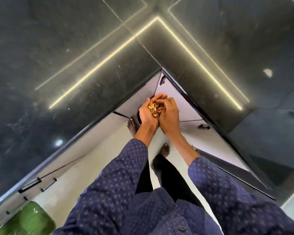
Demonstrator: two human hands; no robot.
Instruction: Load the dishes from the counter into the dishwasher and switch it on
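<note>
Pre-loading: left hand and right hand cup nutshells over dark bin; next, likely tip them in.

We look down on a dark, glossy L-shaped table wrapping the corner, light strips reflected in it; our bare feet stand on the pale floor.

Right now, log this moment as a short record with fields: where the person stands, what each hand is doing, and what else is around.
place: inner corner of a dark stone counter
left hand: cupped, holding pistachio shells
right hand: pressed against the left, fingers at the shells
below hands: dark round container, mostly hidden
floor: bare feet
lower left: green object, blurred
dishwasher: not in view
</note>
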